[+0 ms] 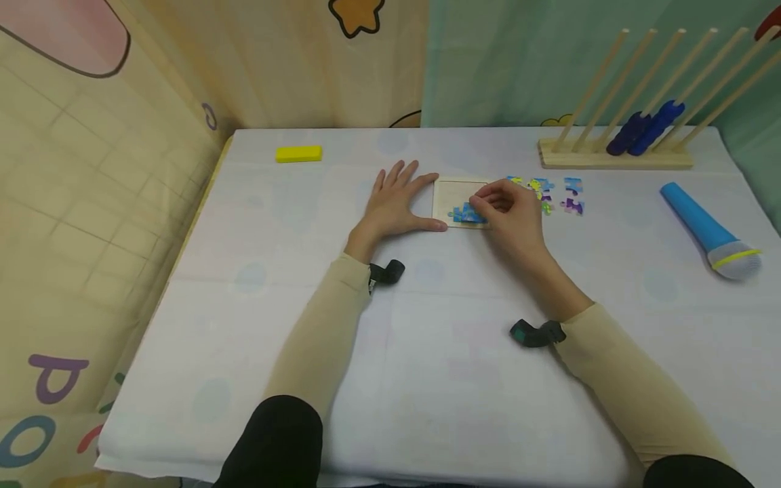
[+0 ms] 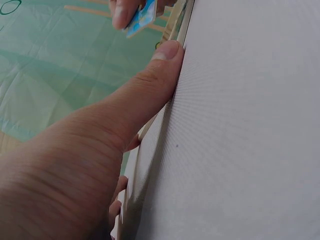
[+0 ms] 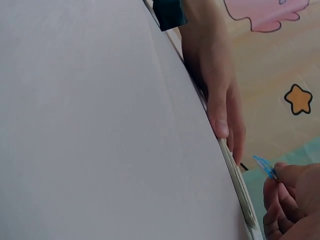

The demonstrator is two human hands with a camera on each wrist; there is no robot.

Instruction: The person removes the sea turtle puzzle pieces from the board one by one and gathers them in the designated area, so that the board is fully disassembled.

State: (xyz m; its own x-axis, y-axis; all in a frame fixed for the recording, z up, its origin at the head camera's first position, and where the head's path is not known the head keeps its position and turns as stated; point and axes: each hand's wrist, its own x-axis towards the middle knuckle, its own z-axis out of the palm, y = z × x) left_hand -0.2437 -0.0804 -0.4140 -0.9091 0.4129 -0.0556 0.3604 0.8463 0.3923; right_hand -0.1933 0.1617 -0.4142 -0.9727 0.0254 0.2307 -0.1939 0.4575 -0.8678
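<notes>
A shallow wooden puzzle tray (image 1: pixel 451 190) lies on the white-covered table, with blue jigsaw pieces (image 1: pixel 456 215) at its lower edge. My left hand (image 1: pixel 390 207) rests at the tray's left side, fingers spread, the thumb against the near edge. Over the tray's right part, my right hand (image 1: pixel 515 217) pinches a blue puzzle piece (image 2: pixel 142 19) between thumb and fingers. In the right wrist view that puzzle piece (image 3: pixel 265 166) is tilted and held above the tray. Loose jigsaw pieces (image 1: pixel 573 203) in blue, purple and yellow lie just right of the tray, some partly behind my right hand.
A yellow block (image 1: pixel 298 154) lies at the back left. At the back right stands a wooden rack (image 1: pixel 616 160) of upright pegs with dark blue pieces (image 1: pixel 655 129) on it. A blue toy microphone (image 1: pixel 702 220) lies on the right side.
</notes>
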